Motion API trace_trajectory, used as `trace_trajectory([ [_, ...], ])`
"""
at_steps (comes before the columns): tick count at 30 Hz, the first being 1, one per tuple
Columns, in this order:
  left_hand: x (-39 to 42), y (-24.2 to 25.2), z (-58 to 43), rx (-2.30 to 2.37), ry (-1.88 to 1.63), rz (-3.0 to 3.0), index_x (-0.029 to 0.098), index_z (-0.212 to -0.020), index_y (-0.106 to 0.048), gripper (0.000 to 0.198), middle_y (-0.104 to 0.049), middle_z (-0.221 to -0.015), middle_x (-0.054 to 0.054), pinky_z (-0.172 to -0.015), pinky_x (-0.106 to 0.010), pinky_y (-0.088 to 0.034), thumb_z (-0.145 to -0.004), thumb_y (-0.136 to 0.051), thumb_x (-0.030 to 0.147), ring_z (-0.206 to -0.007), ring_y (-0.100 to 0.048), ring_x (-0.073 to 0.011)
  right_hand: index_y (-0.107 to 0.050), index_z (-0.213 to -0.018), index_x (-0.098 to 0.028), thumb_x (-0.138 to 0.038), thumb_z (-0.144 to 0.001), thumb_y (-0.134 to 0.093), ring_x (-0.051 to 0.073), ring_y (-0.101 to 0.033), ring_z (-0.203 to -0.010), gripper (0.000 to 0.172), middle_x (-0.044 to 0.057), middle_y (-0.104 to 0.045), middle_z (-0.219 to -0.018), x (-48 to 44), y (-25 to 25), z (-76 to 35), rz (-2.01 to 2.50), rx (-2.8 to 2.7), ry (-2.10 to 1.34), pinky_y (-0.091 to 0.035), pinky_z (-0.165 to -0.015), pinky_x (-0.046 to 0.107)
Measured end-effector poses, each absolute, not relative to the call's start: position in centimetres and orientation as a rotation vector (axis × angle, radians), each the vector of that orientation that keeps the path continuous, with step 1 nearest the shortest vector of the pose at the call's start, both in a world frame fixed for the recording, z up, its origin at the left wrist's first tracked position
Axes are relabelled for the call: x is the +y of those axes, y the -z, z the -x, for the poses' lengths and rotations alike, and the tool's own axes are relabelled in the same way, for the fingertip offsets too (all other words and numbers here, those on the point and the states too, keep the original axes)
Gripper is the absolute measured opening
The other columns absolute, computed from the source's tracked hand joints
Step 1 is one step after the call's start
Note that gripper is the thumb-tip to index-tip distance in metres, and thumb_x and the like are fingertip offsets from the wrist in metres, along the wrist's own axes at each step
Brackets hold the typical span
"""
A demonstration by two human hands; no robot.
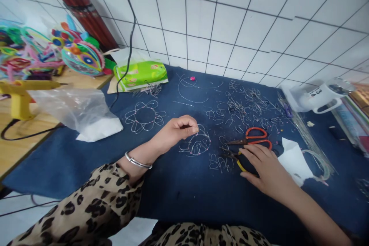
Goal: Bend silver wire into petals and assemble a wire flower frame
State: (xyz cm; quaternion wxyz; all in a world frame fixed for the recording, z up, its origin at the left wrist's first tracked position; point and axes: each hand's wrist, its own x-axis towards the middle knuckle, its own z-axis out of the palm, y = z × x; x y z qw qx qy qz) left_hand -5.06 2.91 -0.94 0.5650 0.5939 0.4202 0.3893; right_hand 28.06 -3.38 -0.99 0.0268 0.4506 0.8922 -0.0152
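My left hand [184,127] is closed in a pinch at the upper edge of a round wire frame [198,148]. Thin silver loops and small pinkish beads or joints make up this frame, which rests on the blue cloth. To the right, my right hand [262,163] is curved round pliers [241,164] with yellow-and-black handles; the palm hides part of them. Just beyond its fingers lie orange-handled scissors [256,133], blades pointing left. Several bent wire pieces [220,162] are near the pliers' tips. A flower-shaped wire frame [145,116] lies left of my left hand.
Many wire scraps [239,102] cover the back right of the cloth. A green tissue pack [141,73], a plastic bag [80,111] and a yellow glue gun [21,98] are at left. A white mug [319,96], straight wires [314,142] and white paper [295,161] are at right.
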Motion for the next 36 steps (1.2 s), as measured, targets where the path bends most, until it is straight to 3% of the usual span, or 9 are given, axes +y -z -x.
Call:
trace_trajectory([
  [9, 2.9, 1.2, 5.2, 0.971, -0.865, -1.348, 0.014, -0.081, -0.06, 0.018, -0.054, -0.072, 0.001, -0.057, -0.021, -0.037, -0.082, -0.062, 0.032, -0.06, -0.043, -0.007, -0.056, -0.123, -0.009, -0.025, -0.081, -0.048, 0.032, -0.052, -0.103, 0.045, 0.02, -0.057, -0.112, -4.1, 1.5, -28.2, -1.334, 2.747, -0.222, -0.044, -0.087, 0.047],
  [19, 2.9, 1.2, 5.2, 0.896, -0.867, -1.44, 0.013, -0.082, -0.059, 0.017, -0.054, -0.073, 0.0, -0.061, -0.021, -0.04, -0.085, -0.059, 0.03, -0.063, -0.046, -0.0075, -0.058, -0.114, -0.003, -0.022, -0.077, -0.049, 0.032, -0.052, -0.096, 0.042, 0.02, -0.058, -0.105, -3.7, 1.6, -27.2, -1.42, 2.57, -0.275, -0.044, -0.079, 0.043],
  [26, 2.8, 1.1, 5.3, 0.858, -0.845, -1.475, 0.014, -0.083, -0.059, 0.015, -0.055, -0.075, 0.0, -0.063, -0.022, -0.042, -0.086, -0.057, 0.029, -0.065, -0.048, -0.008, -0.058, -0.107, -0.012, -0.029, -0.09, -0.041, 0.024, -0.053, -0.089, 0.029, 0.014, -0.057, -0.098, -3.8, 0.0, -27.3, -1.409, 2.693, -0.082, -0.044, -0.077, 0.038],
  [33, 2.8, 1.2, 5.3, 0.84, -0.846, -1.474, 0.014, -0.083, -0.058, 0.015, -0.056, -0.075, 0.0, -0.063, -0.022, -0.042, -0.086, -0.057, 0.028, -0.066, -0.048, -0.008, -0.06, -0.095, -0.018, -0.032, -0.085, -0.049, 0.027, -0.051, -0.086, 0.02, 0.011, -0.056, -0.091, -3.8, -2.6, -26.6, -1.332, 2.675, -0.057, -0.042, -0.075, 0.042],
  [36, 2.8, 1.1, 5.3, 0.822, -0.848, -1.485, 0.014, -0.083, -0.058, 0.015, -0.055, -0.075, 0.0, -0.063, -0.023, -0.042, -0.087, -0.056, 0.028, -0.066, -0.048, -0.008, -0.059, -0.1, -0.016, -0.035, -0.087, -0.049, 0.027, -0.051, -0.09, 0.025, 0.012, -0.057, -0.094, -3.2, -3.5, -26.5, -1.378, 2.775, -0.035, -0.041, -0.079, 0.043],
])
